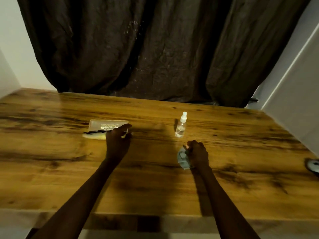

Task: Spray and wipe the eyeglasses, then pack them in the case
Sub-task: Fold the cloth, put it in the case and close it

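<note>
An open eyeglass case [103, 129] lies on the wooden table [69, 161] at centre left, its translucent lid up and a yellowish base in front. Dark eyeglasses [94, 132] rest in the base. My left hand [119, 137] reaches over the case's right end, fingers spread, touching or just above it. A small clear spray bottle [181, 125] with a white nozzle stands upright at centre right. Just in front of it, my right hand [198, 155] is closed around a crumpled grey-blue cloth [183, 158].
A dark curtain [155, 49] hangs behind the table's far edge. White walls flank both sides. A round dark object [313, 167] sits at the table's right edge. The near table edge runs across the bottom of the view.
</note>
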